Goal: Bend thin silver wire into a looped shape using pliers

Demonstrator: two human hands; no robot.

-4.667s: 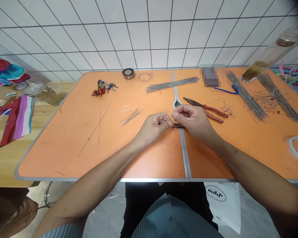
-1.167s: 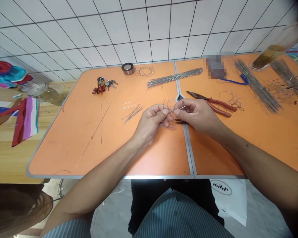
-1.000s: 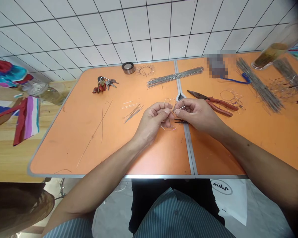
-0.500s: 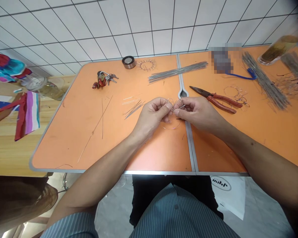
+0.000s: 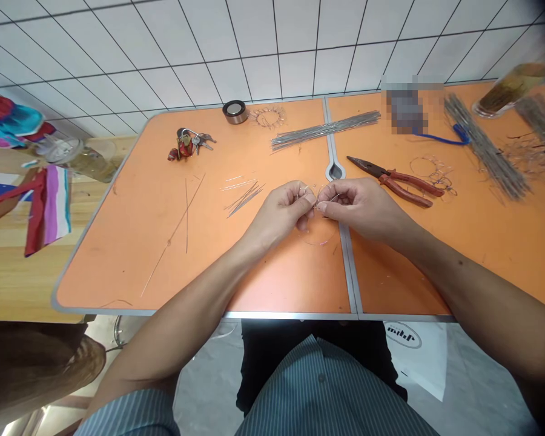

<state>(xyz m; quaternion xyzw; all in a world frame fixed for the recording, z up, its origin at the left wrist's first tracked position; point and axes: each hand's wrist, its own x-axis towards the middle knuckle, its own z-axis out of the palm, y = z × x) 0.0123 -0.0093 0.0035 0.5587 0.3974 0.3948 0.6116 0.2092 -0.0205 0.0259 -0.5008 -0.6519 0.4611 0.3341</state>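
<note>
My left hand (image 5: 285,209) and my right hand (image 5: 361,203) meet fingertip to fingertip above the orange table. Both are pinched on a thin, bent wire (image 5: 318,244), whose loop hangs below the fingers. How the wire is bent between the fingertips is too fine to make out. Close to my right hand lie pliers (image 5: 397,181) with red handles, jaws pointing left. Several short straight wires (image 5: 245,200) lie just left of my left hand. Farther left, two longer thin wires (image 5: 172,236) cross on the tabletop.
At the back are a bundle of straight wires (image 5: 324,130), a tape roll (image 5: 235,112), a coiled wire ring (image 5: 267,117) and keys (image 5: 191,144). A second wire bundle (image 5: 488,148) and a glass of drink (image 5: 508,91) stand at the right. A metal-edged seam (image 5: 350,272) divides the table (image 5: 118,242).
My fingertips have shifted slightly, and the wire has turned between them. Its loop hangs a little lower, and more of the wire shows above my left fingers.
</note>
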